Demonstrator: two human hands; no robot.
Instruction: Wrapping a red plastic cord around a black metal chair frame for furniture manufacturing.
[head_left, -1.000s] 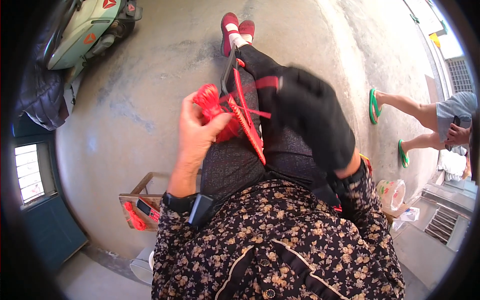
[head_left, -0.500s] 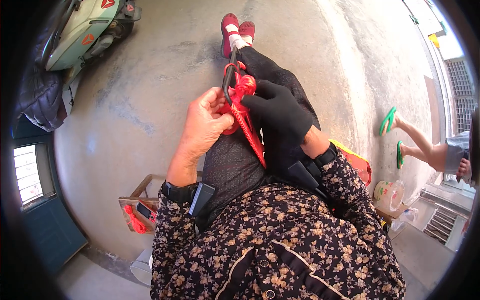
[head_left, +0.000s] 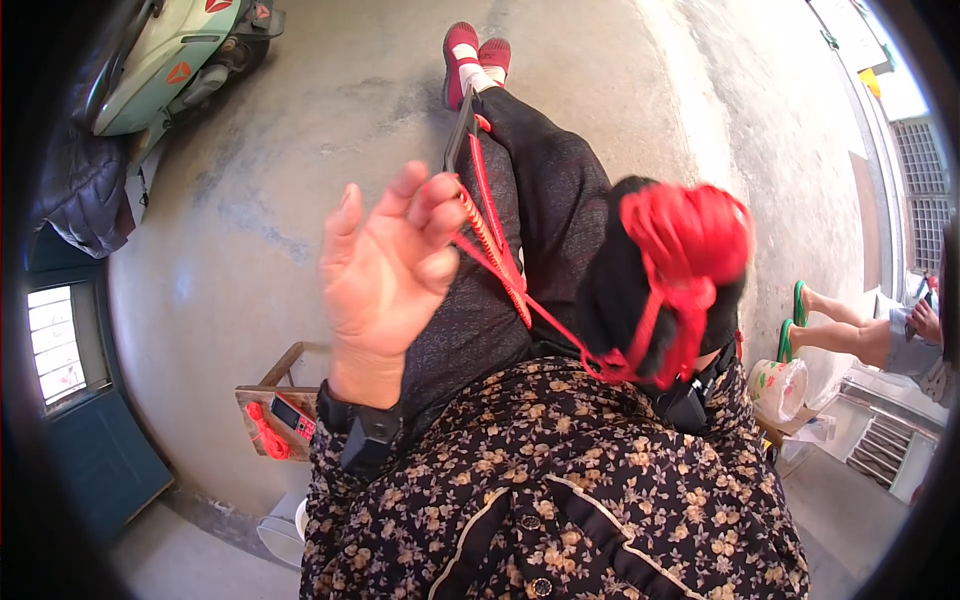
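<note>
My bare left hand (head_left: 385, 265) is raised over my left thigh, palm showing, its fingers apart and loosely curved. Just beyond its fingertips lies a dark bar-like frame (head_left: 458, 145) along my legs, with red braided cord (head_left: 490, 235) wrapped on it toward my lap. My right hand (head_left: 610, 280), in a black glove, is lifted at the right and gripping a bundle of red cord (head_left: 690, 235); its fingers are partly hidden behind the loops. A taut red strand (head_left: 535, 305) stretches from the frame to the bundle.
At the left, a small wooden stool (head_left: 290, 445) bears a red cord hank (head_left: 267, 432) and a phone (head_left: 292, 418). A scooter (head_left: 165, 75) stands at the far left. On the right are a white tub (head_left: 777, 388) and another person's legs (head_left: 840, 335) in green sandals.
My right hand has pulled the red cord bundle away from the frame, toward me and right. My left hand has come off the frame and opened. The other person's feet have moved nearer.
</note>
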